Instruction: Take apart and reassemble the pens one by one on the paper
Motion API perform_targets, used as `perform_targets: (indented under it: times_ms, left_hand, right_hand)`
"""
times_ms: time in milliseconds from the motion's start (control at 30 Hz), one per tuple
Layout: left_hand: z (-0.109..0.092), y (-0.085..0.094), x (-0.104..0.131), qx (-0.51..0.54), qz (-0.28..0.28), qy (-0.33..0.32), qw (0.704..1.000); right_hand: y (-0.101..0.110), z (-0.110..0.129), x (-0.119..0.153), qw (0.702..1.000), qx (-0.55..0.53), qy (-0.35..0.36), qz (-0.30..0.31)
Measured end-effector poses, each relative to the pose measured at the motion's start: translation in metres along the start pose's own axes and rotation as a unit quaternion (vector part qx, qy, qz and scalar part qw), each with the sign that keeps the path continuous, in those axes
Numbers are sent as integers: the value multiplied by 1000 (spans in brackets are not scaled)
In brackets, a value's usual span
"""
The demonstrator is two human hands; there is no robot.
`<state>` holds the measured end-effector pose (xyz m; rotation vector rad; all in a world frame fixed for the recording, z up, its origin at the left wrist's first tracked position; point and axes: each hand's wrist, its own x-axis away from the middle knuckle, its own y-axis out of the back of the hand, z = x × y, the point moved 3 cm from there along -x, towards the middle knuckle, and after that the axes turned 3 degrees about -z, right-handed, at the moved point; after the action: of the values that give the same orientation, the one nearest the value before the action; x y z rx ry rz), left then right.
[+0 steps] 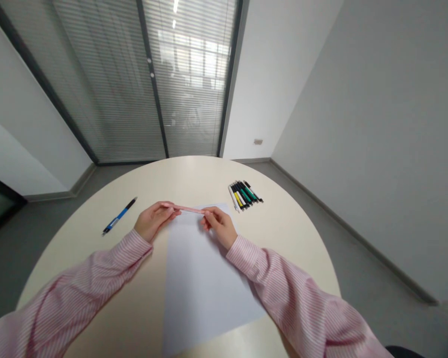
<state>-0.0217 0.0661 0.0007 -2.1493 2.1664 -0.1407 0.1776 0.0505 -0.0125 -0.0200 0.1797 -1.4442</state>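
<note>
A thin pink stick-like item (189, 209) is stretched level between my two hands, above the far end of a large white paper sheet (197, 278). My left hand (155, 219) pinches its left end, thumb against fingers. Its right end is gripped between the thumb and fingers of my right hand (220, 224). What exactly the pink item is, I cannot make out.
On the round cream table (142, 308), a blue and black pen (119, 216) lies to the left. Several pens (244, 195), black, green, yellow and white, lie side by side at the right. Beyond the table stand a glass partition with blinds (194, 89) and white walls.
</note>
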Motion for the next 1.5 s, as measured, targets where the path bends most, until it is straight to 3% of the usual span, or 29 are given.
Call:
perform_targets:
  times_ms: [133,267,567,833,1100,1233,1333,1500]
  left_hand:
    - [10,1,2,-68,-7,-16,998]
    - [15,1,3,-138,21,-47,989]
    - [18,7,2,-172,-10,-61,983]
    - [14,2,7,-244,-14,-120,962]
    - [3,-5,16,-409,19,-235,881]
    - [1,-9,19,-433,40,-270,859]
    - [1,-9,18,-435,54,-266,858]
    - [7,-9,17,-407,71,-207,887]
  right_hand:
    - [23,-5,-4,999,-38,-19,-29]
    - [35,-7,-3,994,-89,-38,-50]
    - [34,-7,-1,990,-121,-51,-55]
    - [36,-6,-4,994,-67,-33,-76]
    - [36,-4,-3,995,-24,-33,-89]
    - [36,-2,-3,995,-17,-24,-90]
    - [34,1,-1,996,-14,-14,-86]
    - [32,4,0,996,-12,3,-92]
